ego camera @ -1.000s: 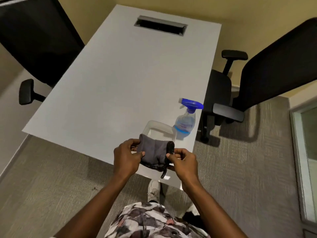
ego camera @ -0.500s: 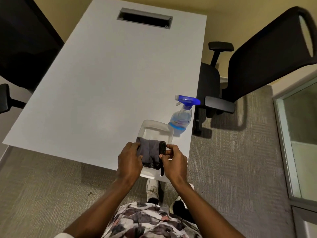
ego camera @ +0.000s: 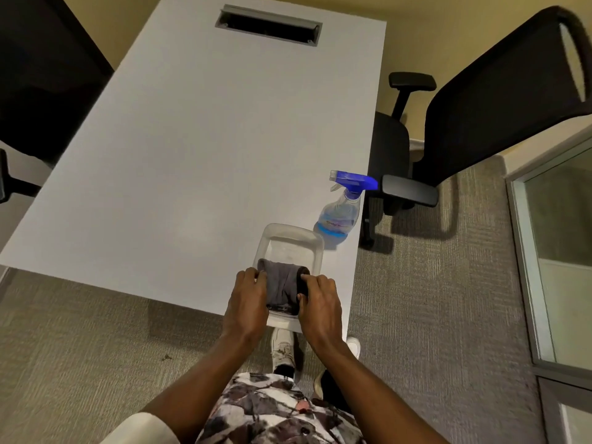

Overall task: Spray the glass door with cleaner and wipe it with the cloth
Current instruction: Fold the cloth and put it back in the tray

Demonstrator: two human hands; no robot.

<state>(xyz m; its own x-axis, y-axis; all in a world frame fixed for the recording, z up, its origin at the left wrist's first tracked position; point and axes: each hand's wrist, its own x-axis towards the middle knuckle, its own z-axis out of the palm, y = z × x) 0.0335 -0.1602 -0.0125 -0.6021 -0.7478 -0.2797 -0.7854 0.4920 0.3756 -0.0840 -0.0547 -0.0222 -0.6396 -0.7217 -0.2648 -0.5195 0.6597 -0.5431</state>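
A folded grey cloth [ego camera: 282, 285] lies across the near end of a clear plastic container [ego camera: 290, 240] at the table's near right corner. My left hand [ego camera: 246, 304] grips the cloth's left side and my right hand [ego camera: 320, 304] grips its right side. A clear spray bottle [ego camera: 339, 216] with a blue trigger head and blue liquid stands upright just behind and right of the container, untouched. The glass door [ego camera: 560, 238] with its grey frame is at the right edge of the view.
The white table [ego camera: 192, 149] has a cable slot [ego camera: 268, 25] at its far end. A black office chair [ego camera: 480, 120] stands right of the table, between it and the door. Another black chair [ego camera: 38, 75] is at the left. Grey carpet covers the floor.
Both hands have lowered the cloth from above the table edge down onto the near end of the container, and moved closer together. The view has shifted right, showing more of the door.
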